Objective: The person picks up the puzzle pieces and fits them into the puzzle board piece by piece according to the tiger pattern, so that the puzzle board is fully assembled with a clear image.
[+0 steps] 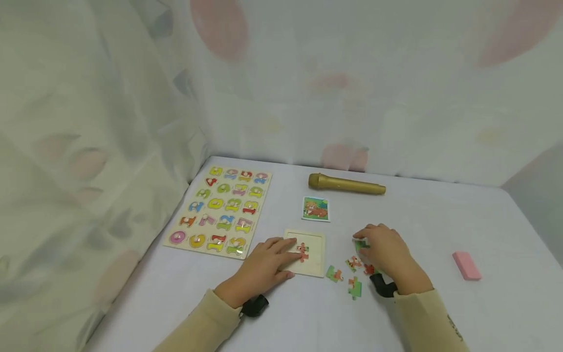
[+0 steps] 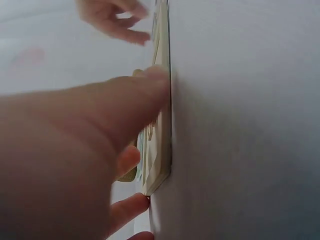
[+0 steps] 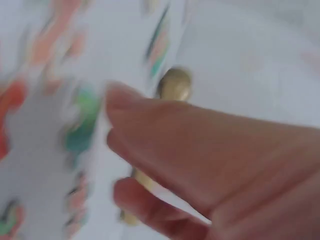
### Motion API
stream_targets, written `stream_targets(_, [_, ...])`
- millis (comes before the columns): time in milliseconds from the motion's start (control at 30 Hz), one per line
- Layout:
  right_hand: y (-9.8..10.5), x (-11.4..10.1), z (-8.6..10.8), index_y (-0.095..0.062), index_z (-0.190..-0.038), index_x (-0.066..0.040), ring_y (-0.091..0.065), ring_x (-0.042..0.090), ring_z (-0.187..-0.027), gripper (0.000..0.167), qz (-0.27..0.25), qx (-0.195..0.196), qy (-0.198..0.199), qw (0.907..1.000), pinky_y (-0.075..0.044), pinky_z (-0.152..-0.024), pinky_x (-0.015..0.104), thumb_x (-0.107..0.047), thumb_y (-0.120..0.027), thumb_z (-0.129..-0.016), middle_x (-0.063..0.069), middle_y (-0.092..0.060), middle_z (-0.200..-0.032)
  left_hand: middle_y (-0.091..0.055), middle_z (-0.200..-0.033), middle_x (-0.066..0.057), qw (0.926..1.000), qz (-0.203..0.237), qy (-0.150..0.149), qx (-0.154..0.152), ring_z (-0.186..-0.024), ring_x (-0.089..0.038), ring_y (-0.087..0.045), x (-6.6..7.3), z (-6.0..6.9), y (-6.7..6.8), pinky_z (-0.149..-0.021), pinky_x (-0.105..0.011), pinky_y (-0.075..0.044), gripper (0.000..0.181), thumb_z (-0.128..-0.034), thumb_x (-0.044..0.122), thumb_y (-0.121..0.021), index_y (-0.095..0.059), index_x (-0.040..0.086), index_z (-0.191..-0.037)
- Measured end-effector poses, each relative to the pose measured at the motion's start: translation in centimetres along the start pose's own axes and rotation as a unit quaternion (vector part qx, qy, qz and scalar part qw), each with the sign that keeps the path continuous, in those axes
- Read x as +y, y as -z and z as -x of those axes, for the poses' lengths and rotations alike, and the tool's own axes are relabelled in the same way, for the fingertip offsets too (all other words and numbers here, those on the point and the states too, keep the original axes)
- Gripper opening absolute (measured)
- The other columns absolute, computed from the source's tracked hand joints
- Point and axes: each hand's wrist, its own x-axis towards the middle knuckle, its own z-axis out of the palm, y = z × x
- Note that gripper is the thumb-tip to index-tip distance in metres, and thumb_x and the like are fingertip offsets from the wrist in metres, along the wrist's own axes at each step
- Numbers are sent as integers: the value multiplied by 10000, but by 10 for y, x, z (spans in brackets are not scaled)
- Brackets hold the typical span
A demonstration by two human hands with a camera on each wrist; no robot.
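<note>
Tray (image 1: 323,254) lies flat on the table (image 1: 308,325), near centre, its sides running roughly left-right and near-far; being almost square, it has no marked long axis. The red piece (image 1: 303,253) inside it has its long axis near-far. Left hand (image 1: 266,266): fingers straight and spread, pointing right, two reaching over the tray, thumb at the near left. Right hand (image 1: 384,249): fingers bent, pointing left, at a green piece (image 1: 361,243); blur prevents judging whether it is pinched, cannot tell. Loose pieces (image 1: 354,287) lie between tray and right hand, pointing various ways. Beyond the tray is a card (image 1: 315,209); beyond that, a microphone (image 1: 346,185) with long axis left-right, head at left. The left wrist view gives the tray edge-on, showing its thickness and the left thumb across its side, which the head view does not. The right wrist view, though blurred, shows the thumb side of the right hand; the head view shows its back. Number board (image 1: 217,212), at left, and pink block (image 1: 467,265), at right, are identifiable only from the head.
</note>
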Motion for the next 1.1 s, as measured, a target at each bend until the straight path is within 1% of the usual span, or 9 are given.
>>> stream_targets(133, [-4, 20, -6, -737, -1118, -73, -625, 267, -902, 272, -787, -459, -243, 9955, -534, -822, 478, -72, -852, -872, 46, -657, -1010, -416, -1645, -4, 9999, -56, -128, -90, -1483, -312, -371, -2, 2, 1, -1151, -535, -355, 518, -1045, 454, -621, -579, 259, -1523])
stream_targets(233, [-5, 21, -9, -703, -1103, -75, -544, 211, -812, 216, -1264, -555, -197, 9902, -493, -755, 417, -46, -803, -913, 31, -591, -911, -410, -1652, 26, 9997, -82, -209, -120, -1491, -329, -363, -4, 2, 0, -1158, -546, -345, 521, -1065, 446, -589, -545, 260, -1550])
stream_targets(400, [-8, -2, -13, -721, -1122, -99, -543, 193, -802, 141, -2046, -383, -236, 9778, -477, -712, 371, -93, -735, -982, 23, -614, -902, -391, -1657, 82, 9997, 73, -196, -139, -1516, -314, -336, -4, 2, 1, -1169, -548, -327, 489, -1094, 410, -544, -525, 275, -1563])
stream_targets(500, [-18, -19, -16, -700, -1177, -111, -568, 181, -798, 187, -2499, -321, -460, 9666, -493, -699, 354, -121, -736, -993, 16, -637, -926, -395, -1654, 88, 9996, 190, -177, -133, -1520, -313, -333, -3, 2, 1, -1165, -550, -328, 470, -1104, 390, -529, -531, 273, -1558])
stream_targets(567, [-26, -27, -18, -673, -1210, -107, -585, 177, -798, 228, -2562, -261, -559, 9646, -506, -714, 357, -105, -737, -991, 16, -652, -934, -387, -1660, 78, 9995, 229, -182, -152, -1518, -320, -335, -2, 2, 1, -1159, -557, -330, 471, -1106, 382, -525, -524, 270, -1564])
stream_targets(733, [-35, -40, -16, -668, -1296, -97, -672, 224, -1017, 328, -1647, 113, -435, 9853, -563, -862, 431, -89, -748, -978, 35, -697, -1177, -368, -1675, 32, 9993, 257, -170, -207, -1520, -315, -333, -1, 1, 1, -1156, -575, -327, 491, -1099, 410, -531, -509, 287, -1573])
stream_targets(833, [-34, -46, -10, -741, -1244, -93, -661, 298, -1141, 292, -765, 108, 14, 9970, -543, -959, 494, -119, -778, -956, 58, -689, -1272, -395, -1660, 18, 9993, 246, -167, -237, -1523, -306, -328, -1, 1, 0, -1156, -580, -327, 480, -1093, 422, -538, -530, 300, -1557])
stream_targets(967, [-35, -53, -4, -751, -1262, -69, -621, 350, -1214, 328, 31, -156, 764, 9970, -513, -1006, 533, -181, -788, -956, 85, -671, -1351, -413, -1649, 34, 9993, 196, -187, -249, -1521, -310, -333, -2, 1, -1, -1148, -586, -335, 467, -1094, 424, -534, -544, 308, -1546])
stream_targets(1100, [-40, -58, -2, -694, -1373, -89, -576, 338, -1268, 456, 373, -175, 854, 9955, -502, -1006, 547, -239, -796, -955, 65, -599, -1470, -412, -1649, 54, 9994, 201, -202, -218, -1515, -315, -344, -3, 1, -1, -1141, -591, -342, 468, -1096, 428, -530, -541, 310, -1548])
